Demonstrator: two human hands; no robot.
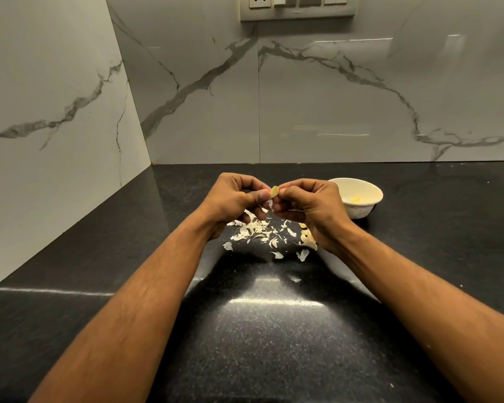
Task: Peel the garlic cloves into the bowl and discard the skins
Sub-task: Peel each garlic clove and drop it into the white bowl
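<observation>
Pinching a garlic clove (274,192) between both hands, I hold it at the centre of the frame above the black counter (274,330). My left hand (234,199) has its fingers curled, the thumb pressed against the clove's left side; my right hand (309,202) is curled too, fingertips closing on the clove's right side. Only a small pale sliver of the clove shows between them; the rest is hidden, so I cannot tell how much skin is on it. Loose skins (262,232) lie scattered on the counter just below my hands, some covered by my wrists. A few cloves (308,238) sit partly hidden under my right wrist. The white bowl (361,209) stands right of centre, near my right hand, with something yellowish inside, too blurred to make out. A switch plate (297,7) is cut off at the top edge.
</observation>
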